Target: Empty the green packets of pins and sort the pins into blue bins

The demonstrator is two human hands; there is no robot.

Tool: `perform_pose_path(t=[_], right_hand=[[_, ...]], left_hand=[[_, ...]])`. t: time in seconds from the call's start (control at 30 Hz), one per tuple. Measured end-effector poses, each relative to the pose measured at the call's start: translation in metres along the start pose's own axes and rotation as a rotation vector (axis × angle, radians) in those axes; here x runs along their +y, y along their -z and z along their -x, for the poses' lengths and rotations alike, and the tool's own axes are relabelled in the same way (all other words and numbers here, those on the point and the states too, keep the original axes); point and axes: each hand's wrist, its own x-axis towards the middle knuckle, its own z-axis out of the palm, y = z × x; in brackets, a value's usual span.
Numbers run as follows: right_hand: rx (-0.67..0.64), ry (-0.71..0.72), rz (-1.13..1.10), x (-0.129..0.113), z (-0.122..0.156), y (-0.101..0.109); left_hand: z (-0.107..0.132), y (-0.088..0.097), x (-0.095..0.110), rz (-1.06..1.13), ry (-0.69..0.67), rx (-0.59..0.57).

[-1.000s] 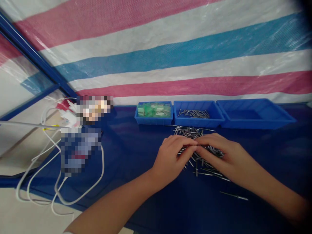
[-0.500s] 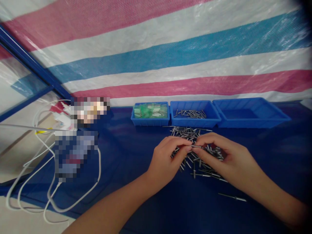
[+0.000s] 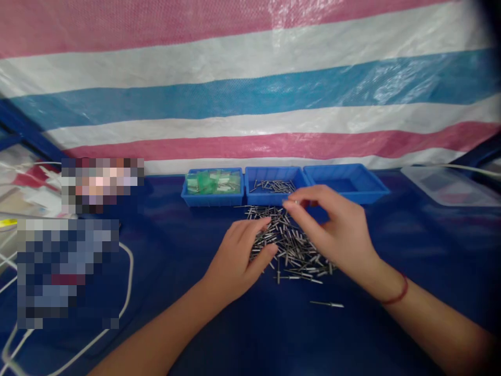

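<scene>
A pile of thin metal pins (image 3: 289, 245) lies on the dark blue table cover (image 3: 188, 245). My left hand (image 3: 238, 258) rests on the pile's left edge, fingers curled over some pins. Raised above the far side of the pile, my right hand (image 3: 332, 230) has its fingertips pinched on something too small to make out, close to the middle blue tray (image 3: 274, 193), which holds a few pins. A red band circles my right wrist. One stray pin (image 3: 326, 304) lies apart, nearer me.
Three blue trays stand in a row at the back: the left tray (image 3: 213, 196) holds green and white pieces, the right tray (image 3: 344, 185) looks bare. White cables (image 3: 127, 271) loop at the left. A striped tarp (image 3: 250, 94) hangs behind.
My right hand has lifted off the pile and moved back toward the middle tray. My left hand stayed on the pins. The view has swung to the left.
</scene>
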Motion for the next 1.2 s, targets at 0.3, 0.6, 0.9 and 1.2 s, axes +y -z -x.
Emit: perform_pose_path(t=[0.3, 0.6, 0.9, 1.2], right_hand=[[-0.172, 0.015, 0.205, 0.041, -0.012, 0.011], [-0.694, -0.052, 0.305, 0.016, 0.099, 0.045], [-0.681, -0.061, 0.242, 0.028, 0.062, 0.01], [-0.559, 0.076, 0.098, 0.023, 0.044, -0.016]], left_hand=[[0.007, -0.001, -0.023, -0.381, 0.036, -0.285], [-0.003, -0.009, -0.032, -0.497, 0.034, -0.23], [-0.008, -0.011, -0.037, -0.536, 0.037, -0.232], [-0.009, -0.007, -0.033, -0.438, -0.037, -0.258]])
